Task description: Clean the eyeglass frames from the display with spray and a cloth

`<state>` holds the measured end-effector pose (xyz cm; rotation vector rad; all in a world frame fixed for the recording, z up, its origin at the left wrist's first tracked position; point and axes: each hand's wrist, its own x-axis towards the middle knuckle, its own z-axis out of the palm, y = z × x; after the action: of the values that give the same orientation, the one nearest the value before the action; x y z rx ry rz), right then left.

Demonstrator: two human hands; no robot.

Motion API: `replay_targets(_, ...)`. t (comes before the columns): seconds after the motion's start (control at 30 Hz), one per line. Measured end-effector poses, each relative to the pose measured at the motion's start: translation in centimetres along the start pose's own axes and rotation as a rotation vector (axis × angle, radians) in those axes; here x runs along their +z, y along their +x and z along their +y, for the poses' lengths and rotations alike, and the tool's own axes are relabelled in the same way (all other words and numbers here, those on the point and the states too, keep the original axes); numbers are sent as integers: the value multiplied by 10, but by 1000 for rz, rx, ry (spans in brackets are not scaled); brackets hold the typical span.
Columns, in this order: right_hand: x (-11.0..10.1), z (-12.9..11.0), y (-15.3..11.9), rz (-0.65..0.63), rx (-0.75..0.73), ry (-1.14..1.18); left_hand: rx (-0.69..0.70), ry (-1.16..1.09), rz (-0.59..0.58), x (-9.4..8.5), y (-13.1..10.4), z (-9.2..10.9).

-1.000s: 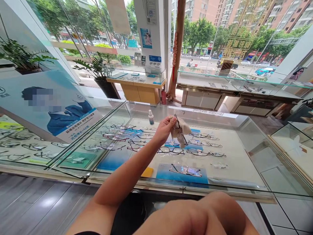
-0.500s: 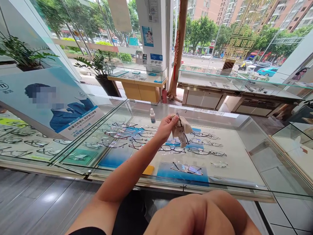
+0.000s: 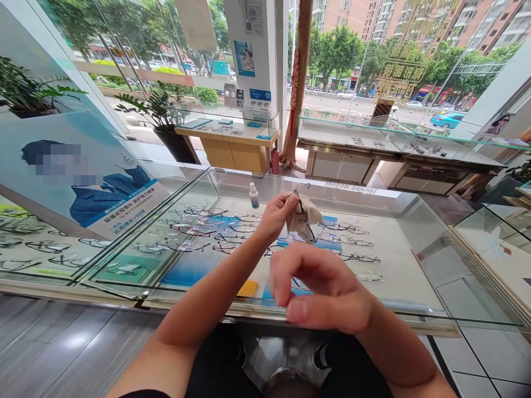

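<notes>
Over the glass showcase (image 3: 409,265), my left hand (image 3: 274,216) is closed on a pair of dark-framed eyeglasses (image 3: 300,207) and a beige cleaning cloth (image 3: 314,212). The cloth hangs behind the glasses, and the thumb presses at their upper end. Closer to me and lower, my right hand (image 3: 342,290) is raised with its fingers curved and its thumb apart from them. Nothing shows in it. It covers part of the displayed frames. A small white spray bottle (image 3: 254,198) stands upright just beyond my left hand.
Rows of eyeglasses (image 3: 188,245) lie inside the showcase, along with a yellow item (image 3: 248,288). A poster board (image 3: 103,218) leans at the left. Further showcases (image 3: 346,132), a potted plant (image 3: 176,138) and a red extinguisher (image 3: 274,161) stand toward the windows.
My right hand has moved up and forward from close to the camera, and its fingers now show. My left hand still holds the eyeglasses and cloth. The view has shifted slightly.
</notes>
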<state>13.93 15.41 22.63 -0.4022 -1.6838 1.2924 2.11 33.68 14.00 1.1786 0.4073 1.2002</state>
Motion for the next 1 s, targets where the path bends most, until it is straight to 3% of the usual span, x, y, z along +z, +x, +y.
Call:
replay_targets(0.07,-28,15,7,169,-53,-47,4,-1,-2,2,-1,2)
replay_targets(0.17,-72,43,6,457,-29,-324,16,17,3,3,-1,2)
replay_targets(0.3,-102,76,-1,565,115,-555,17,32,14,3,-2,2)
replay_targets(0.43,-100,93,1,552,195,-573,33,40,16,4,-3,2)
replay_targets(0.63,-100,103,7,519,280,-257,38,69,-26,4,-4,2)
replay_targets(0.83,-105,107,4,568,311,19,-89,35,-173,8,-11,10)
replay_targets(1.0,-102,112,5,530,301,7,20,98,-88,15,-13,6)
